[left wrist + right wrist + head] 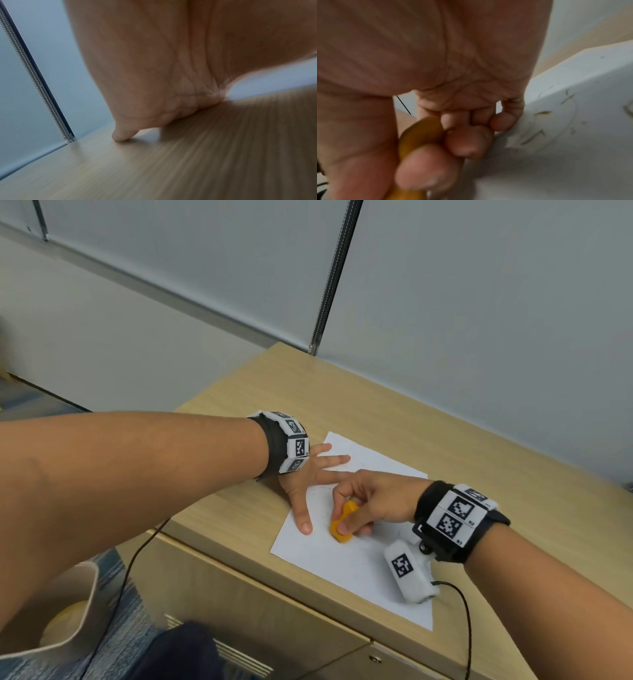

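Head view shows the right hand (373,501) pinching an orange eraser (342,525) against the paper (359,570) on the desk (479,474). The left hand (305,484) lies flat, fingers (334,460) straight, pinning it. Short, light strokes away from that hand should avoid creasing.

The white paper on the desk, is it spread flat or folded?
Spread flat: the paper lies unfolded on the desk, left hand pressing down on it, right hand holding an orange eraser against it.
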Available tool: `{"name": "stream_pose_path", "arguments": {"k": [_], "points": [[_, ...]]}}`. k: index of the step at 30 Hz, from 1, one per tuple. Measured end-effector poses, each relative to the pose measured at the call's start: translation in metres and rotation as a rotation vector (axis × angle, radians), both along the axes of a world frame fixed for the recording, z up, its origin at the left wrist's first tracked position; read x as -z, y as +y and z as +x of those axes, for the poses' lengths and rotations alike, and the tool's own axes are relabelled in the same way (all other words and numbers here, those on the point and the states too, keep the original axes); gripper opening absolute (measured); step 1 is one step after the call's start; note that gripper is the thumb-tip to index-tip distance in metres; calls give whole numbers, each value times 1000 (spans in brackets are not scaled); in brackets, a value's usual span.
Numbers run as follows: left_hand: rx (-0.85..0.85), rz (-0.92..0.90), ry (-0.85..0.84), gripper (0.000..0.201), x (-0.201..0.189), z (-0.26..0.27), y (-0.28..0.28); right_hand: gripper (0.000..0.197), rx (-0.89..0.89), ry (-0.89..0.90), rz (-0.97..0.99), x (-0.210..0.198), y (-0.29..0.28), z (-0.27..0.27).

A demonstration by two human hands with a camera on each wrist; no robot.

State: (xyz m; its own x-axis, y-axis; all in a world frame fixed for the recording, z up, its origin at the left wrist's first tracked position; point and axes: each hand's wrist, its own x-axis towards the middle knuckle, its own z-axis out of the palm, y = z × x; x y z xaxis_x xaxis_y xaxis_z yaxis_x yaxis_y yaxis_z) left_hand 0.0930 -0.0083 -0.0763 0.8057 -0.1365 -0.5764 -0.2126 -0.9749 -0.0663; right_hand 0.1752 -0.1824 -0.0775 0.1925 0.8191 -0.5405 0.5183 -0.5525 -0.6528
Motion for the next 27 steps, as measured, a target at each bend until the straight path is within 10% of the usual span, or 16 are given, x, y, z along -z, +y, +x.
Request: {"name": "stream_pose_path", "arguments": {"k": [5, 27], "points": [[21, -21, -5, 113, 0, -2, -2, 20, 220, -216, 270, 16, 9, -2], [34, -11, 1, 134, 8, 9, 5, 15, 4, -131, 92, -6, -18, -15]]}}
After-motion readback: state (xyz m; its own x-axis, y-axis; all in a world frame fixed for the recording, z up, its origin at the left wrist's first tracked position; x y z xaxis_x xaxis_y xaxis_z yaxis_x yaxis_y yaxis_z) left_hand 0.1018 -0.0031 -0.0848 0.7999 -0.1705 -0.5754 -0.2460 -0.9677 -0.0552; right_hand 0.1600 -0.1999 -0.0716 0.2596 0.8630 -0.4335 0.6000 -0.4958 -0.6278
